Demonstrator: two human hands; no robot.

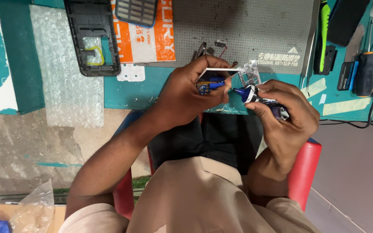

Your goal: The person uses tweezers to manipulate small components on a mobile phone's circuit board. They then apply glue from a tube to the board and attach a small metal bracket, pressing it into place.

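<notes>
Glue tube [262,100], dark with a blue nozzle, lies nearly level in your right hand [286,116], long axis running left to right, tip pointing left toward the small white phone part [216,79] in your left hand [191,96]. Your fingers on both sides are closed, each gripping its item. Both hover above the teal table [126,92] edge, near a grey perforated mat [242,26] and a black phone frame [92,39].
</notes>
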